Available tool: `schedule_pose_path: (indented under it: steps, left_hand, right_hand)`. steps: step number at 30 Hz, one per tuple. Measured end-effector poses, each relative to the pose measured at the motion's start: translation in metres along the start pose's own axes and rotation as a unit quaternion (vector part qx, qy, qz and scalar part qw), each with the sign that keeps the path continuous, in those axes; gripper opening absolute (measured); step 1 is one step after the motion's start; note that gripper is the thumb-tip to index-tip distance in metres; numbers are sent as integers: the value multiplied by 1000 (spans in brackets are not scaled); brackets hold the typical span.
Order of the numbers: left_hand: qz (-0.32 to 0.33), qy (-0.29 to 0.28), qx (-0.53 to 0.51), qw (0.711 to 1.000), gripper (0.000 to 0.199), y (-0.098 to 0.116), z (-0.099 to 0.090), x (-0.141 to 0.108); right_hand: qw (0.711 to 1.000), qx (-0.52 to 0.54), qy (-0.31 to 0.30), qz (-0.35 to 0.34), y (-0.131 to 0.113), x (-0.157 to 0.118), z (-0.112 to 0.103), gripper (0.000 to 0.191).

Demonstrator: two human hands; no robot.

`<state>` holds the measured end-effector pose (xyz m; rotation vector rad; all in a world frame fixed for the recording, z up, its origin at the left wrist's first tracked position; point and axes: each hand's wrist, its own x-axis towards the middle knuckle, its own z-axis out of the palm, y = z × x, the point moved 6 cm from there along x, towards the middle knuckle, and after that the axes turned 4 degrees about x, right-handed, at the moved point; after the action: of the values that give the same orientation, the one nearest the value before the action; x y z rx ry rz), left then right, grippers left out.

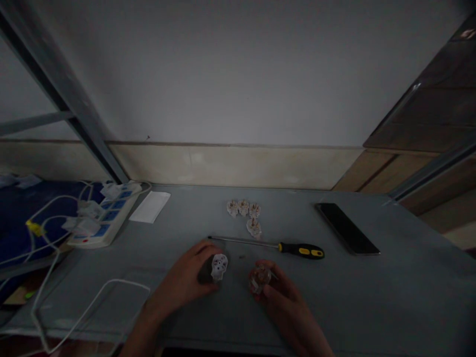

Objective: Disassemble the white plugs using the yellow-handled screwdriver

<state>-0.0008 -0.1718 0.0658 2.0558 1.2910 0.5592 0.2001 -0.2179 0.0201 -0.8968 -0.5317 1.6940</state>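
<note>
- White plastic plug part (219, 267), above table (364, 307): left grip (186, 277) clamped on its edges; likely light, stiff.
- Translucent plug piece (260, 278): clamped in right grip (285, 298); probably brittle, best held by sides.

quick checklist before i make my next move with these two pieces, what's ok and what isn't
1. Left hand has a grip on the white piece: ok, between thumb and fingers.
2. Right hand has a grip on the brownish piece: ok.
3. Screwdriver set down: ok, lying just beyond the hands.
4. Phone clear of both hands: ok, off to the right.
5. Tiny part between the hands identified: cannot tell, too small.
6. Bright light to work by: not ok, the view is dim.
</note>
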Motion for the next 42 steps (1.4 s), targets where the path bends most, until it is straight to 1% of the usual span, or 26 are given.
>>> schedule_pose_path:
  steps: [2,4,7,9,11,14,21,27,31,34,38,42]
  left_hand:
    - [-31,19,-32,999,62,2,7,-4]
    - [-45,29,-72,996,62,8,16,-7]
    - [-19,55,-128,990,59,22,28,-9]
    - [-3,84,-150,985,56,30,31,-8]
    - [-1,101,-161,982,54,34,33,-7]
    - [-1,95,-172,981,55,37,35,-7]
    - [1,80,-161,984,55,43,34,-7]
    - [-4,71,-161,984,56,41,40,-4]
    - [-19,71,-186,980,52,39,45,-3]
    - [-28,78,-198,977,52,40,46,-2]
    - [-17,83,-213,973,56,44,46,-2]
    - [-9,72,-255,964,58,43,49,-3]
  right_hand:
    - [999,-44,-1,-13,0,1,3,51]
    - [995,-99,-11,-30,-1,2,8,47]
    - [986,-155,-31,-52,-4,4,17,41]
    - [984,-167,-36,-54,-5,6,21,38]
    - [984,-168,-26,-51,-7,7,22,38]
    - [985,-162,-6,-52,-8,9,21,37]
    - [985,-165,-3,-49,-6,12,19,35]
    - [983,-176,10,-47,-4,15,13,36]
    - [979,-198,-5,-41,0,20,6,38]
    - [979,-202,4,-40,3,22,1,41]
    - [978,-200,17,-52,1,23,2,43]
    - [977,-201,20,-62,-1,23,3,40]
